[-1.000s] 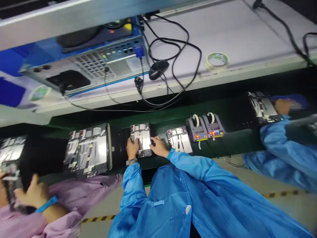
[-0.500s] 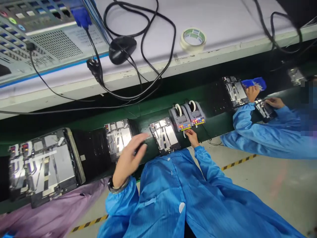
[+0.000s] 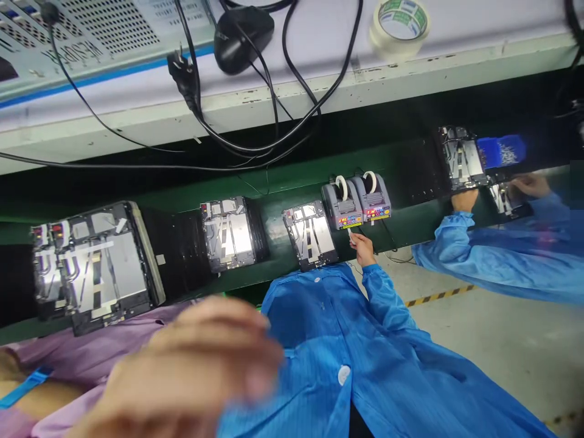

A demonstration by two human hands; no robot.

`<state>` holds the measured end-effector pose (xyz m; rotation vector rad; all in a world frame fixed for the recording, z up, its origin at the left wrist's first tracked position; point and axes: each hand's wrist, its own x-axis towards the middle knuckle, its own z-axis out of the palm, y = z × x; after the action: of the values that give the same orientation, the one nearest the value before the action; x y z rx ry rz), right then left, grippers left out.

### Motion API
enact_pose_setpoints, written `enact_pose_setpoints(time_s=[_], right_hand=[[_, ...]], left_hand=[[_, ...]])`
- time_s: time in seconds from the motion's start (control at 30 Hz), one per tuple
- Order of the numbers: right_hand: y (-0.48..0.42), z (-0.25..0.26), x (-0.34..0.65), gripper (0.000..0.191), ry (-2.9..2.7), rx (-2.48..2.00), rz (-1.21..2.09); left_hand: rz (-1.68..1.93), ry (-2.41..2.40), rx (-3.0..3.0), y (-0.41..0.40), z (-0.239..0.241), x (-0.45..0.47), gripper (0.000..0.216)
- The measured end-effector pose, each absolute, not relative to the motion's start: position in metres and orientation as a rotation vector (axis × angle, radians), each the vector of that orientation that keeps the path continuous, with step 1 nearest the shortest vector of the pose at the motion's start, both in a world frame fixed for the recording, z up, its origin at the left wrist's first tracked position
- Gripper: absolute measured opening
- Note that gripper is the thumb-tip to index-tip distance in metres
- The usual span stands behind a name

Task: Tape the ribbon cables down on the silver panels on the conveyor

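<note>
On my feed the person's right hand (image 3: 362,248) comes out of a blue antistatic sleeve (image 3: 387,298) to the front of an electric tape dispenser (image 3: 342,205). Its fingers (image 3: 355,241) are drawn narrow at a short white tape strip (image 3: 351,233) standing out from the dispenser. I read that as a pinch, though the strip is almost too small to be sure. The left hand (image 3: 182,365) is a large blur close to the head camera, so I cannot tell whether its fingers are wide or closed, or whether they hold anything. The dispenser stands against a second tape dispenser (image 3: 375,198) on a dark green conveyor belt (image 3: 274,222), probably so that tape is within easy reach of the seat. Just left of them, an opened tablet unit (image 3: 310,234) lies flat, its foil and tape facing up, apparently to leave that side open to the hands. Another opened tablet unit (image 3: 228,234) lies farther along the belt. To the right, a co-worker's hand (image 3: 465,201) rests beside a third unit (image 3: 460,158) near a blue bin (image 3: 499,152). Beyond the belt, a masking tape roll (image 3: 399,27) sits on a white shelf (image 3: 410,73).
</note>
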<state>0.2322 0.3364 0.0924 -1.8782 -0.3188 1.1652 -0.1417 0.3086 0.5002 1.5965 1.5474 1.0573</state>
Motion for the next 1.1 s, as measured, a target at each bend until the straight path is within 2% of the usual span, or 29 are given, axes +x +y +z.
enact_pose_setpoints(time_s=[0.07,0.17,0.3,0.4,0.63,0.87,1.1], right_hand=[[0.334,0.102,0.235,0.038,-0.342,-1.917,1.181],[0.333,0.127,0.239,0.034,-0.599,-1.945,1.210],[0.358,0.170,0.224,0.030,-1.114,-1.804,1.259],[0.398,0.189,0.189,0.028,-1.409,-1.601,1.508],[0.479,0.172,0.111,0.010,-1.868,-1.609,1.899],[0.502,0.167,0.090,0.007,-2.135,-1.920,1.681],[0.508,0.167,0.083,0.012,-2.271,-1.981,1.593]], left_hand=[[1.238,1.594,1.529,0.343,0.460,-0.129,0.031],[0.916,1.562,1.478,0.376,0.346,-0.115,0.032],[0.717,1.673,1.279,0.376,0.189,-0.112,0.028],[0.649,1.749,1.172,0.367,0.130,-0.108,0.026],[0.728,1.747,1.194,0.382,0.117,-0.104,0.023],[0.801,1.720,1.106,0.397,0.108,-0.095,0.022],[0.770,1.683,1.021,0.405,0.103,-0.089,0.024]])
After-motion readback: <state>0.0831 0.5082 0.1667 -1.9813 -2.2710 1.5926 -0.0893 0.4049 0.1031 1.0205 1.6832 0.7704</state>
